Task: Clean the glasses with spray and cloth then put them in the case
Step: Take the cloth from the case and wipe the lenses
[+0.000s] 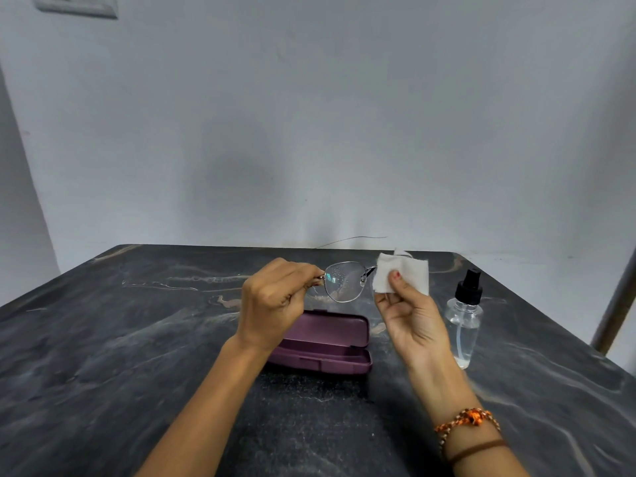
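My left hand (pixel 275 297) pinches the left hinge of thin metal-rimmed glasses (pixel 344 282), held up above the table. Droplets speckle the visible lens. My right hand (pixel 409 311) holds a white cloth (pixel 406 275) folded over the other lens, thumb pressed on it; that lens is hidden behind the cloth. Below the hands a purple glasses case (pixel 330 342) lies open on the dark marbled table (pixel 137 339). A clear spray bottle (pixel 464 318) with a black nozzle stands upright just right of my right hand.
The table's far edge meets a pale grey wall. A metal pole (pixel 616 304) stands past the table's right edge. A thin wire (pixel 351 239) lies along the wall base behind the table.
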Demonstrator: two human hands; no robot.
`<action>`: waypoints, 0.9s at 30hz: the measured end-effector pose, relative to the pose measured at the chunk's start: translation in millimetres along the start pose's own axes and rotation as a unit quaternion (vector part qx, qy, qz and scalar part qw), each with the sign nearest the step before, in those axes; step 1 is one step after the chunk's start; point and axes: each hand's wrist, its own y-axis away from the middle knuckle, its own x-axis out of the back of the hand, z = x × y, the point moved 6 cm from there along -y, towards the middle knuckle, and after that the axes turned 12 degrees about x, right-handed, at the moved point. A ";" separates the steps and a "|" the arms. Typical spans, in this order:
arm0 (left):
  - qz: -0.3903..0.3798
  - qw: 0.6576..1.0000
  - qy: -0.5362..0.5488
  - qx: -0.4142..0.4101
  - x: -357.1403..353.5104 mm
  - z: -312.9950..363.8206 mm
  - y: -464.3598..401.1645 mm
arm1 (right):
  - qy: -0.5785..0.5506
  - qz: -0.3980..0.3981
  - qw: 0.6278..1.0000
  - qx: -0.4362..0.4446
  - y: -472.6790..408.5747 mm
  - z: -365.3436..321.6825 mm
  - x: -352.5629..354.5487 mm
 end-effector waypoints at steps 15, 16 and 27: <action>0.014 0.999 -0.021 0.026 3.4 -1.3 0.3 | 0.175 -0.039 0.984 0.015 0.3 -6.7 0.8; 0.018 0.999 -0.021 0.031 4.3 -2.5 0.2 | 0.171 -0.040 0.984 0.007 0.1 -6.9 0.9; 0.081 0.990 -0.027 0.116 15.1 -13.1 -2.5 | 0.063 -0.022 0.997 -0.045 3.6 1.0 -4.2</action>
